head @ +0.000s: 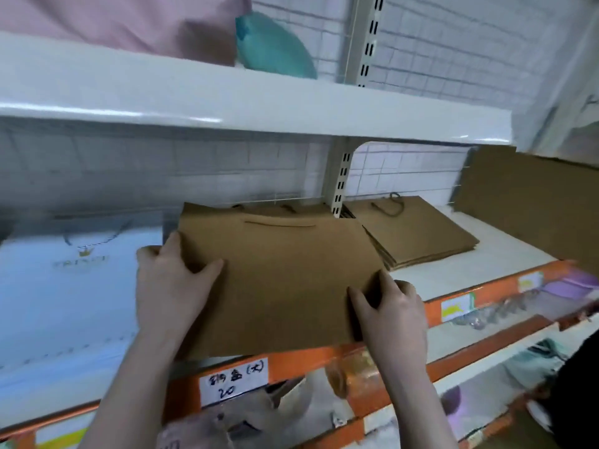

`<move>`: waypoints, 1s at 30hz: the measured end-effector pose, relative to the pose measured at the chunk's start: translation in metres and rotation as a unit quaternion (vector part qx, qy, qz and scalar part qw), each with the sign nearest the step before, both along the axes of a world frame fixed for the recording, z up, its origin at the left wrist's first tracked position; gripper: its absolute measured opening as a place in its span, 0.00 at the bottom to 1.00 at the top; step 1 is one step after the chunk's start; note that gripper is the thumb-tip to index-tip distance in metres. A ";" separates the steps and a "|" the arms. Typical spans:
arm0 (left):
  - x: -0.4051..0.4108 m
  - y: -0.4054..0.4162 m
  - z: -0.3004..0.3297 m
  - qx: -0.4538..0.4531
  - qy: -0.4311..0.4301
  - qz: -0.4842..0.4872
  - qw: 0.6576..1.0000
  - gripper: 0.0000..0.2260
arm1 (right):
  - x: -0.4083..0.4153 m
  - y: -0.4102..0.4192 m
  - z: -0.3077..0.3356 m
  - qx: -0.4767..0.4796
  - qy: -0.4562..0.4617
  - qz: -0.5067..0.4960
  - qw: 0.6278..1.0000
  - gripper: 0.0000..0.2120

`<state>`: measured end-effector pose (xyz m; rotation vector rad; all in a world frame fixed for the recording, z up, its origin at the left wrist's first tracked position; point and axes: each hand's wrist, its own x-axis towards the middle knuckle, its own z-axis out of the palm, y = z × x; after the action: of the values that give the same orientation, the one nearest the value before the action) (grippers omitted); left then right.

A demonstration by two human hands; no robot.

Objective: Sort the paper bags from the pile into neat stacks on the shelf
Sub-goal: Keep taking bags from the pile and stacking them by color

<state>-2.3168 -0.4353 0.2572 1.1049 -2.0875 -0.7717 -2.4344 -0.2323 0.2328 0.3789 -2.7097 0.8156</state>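
Observation:
A flat stack of brown paper bags [278,277] lies on the white shelf [421,280], its front edge jutting over the orange rail. My left hand [171,280] grips the stack's left edge, thumb on top and fingers around the side. My right hand [389,309] grips the front right corner, thumb on top. A second, smaller stack of brown bags [418,234] with cord handles lies to the right, fanned slightly. White bags with a gold crown logo [74,286] lie to the left.
An upper white shelf [259,105] overhangs close above, carrying pink [129,21] and teal [275,47] items. A brown cardboard sheet [531,205] leans at the far right. The orange rail [324,361] carries a handwritten label [235,380]. Lower shelves hold wrapped goods.

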 end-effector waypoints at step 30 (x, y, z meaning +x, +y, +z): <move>-0.365 0.172 -0.008 0.000 -0.051 0.015 0.999 0.33 | -0.375 0.161 0.000 0.016 -0.059 0.034 0.998 0.28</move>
<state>-2.6819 -0.2628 0.2488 1.1958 -2.1496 -0.7153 -2.8095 -0.0717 0.2325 0.4450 -2.8358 0.8377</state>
